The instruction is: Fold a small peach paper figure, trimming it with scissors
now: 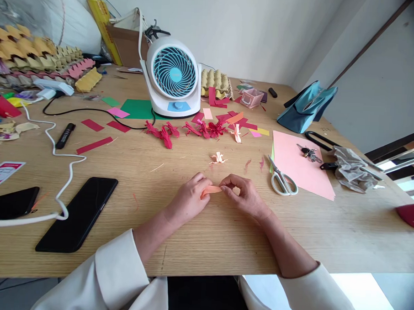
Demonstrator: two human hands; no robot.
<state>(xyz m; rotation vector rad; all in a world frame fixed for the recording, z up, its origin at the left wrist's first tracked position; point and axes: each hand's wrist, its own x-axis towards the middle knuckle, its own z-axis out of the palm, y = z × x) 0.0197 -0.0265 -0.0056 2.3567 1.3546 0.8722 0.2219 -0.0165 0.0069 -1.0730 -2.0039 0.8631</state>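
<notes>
A narrow folded strip of orange paper [212, 190] stretches between my two hands, just above the table. My left hand [190, 195] is closed round its left end, with part of the strip hidden by the fingers. At the other end, the thumb and forefinger of my right hand [243, 193] pinch the tip. Beyond my hands lies a pale cream folded paper figure [218, 158]. Farther back are several crimson paper figures [166, 135] and another cream figure [236, 133]. White-handled scissors [283, 182] lie to the right of my right hand.
A white fan [175, 73] stands at the back. Pink paper sheets [295, 165] with keys [309, 153] lie right, near a blue bag [307, 107]. To the left are a black phone [77, 215], a white cable [71, 172] and a marker [65, 136].
</notes>
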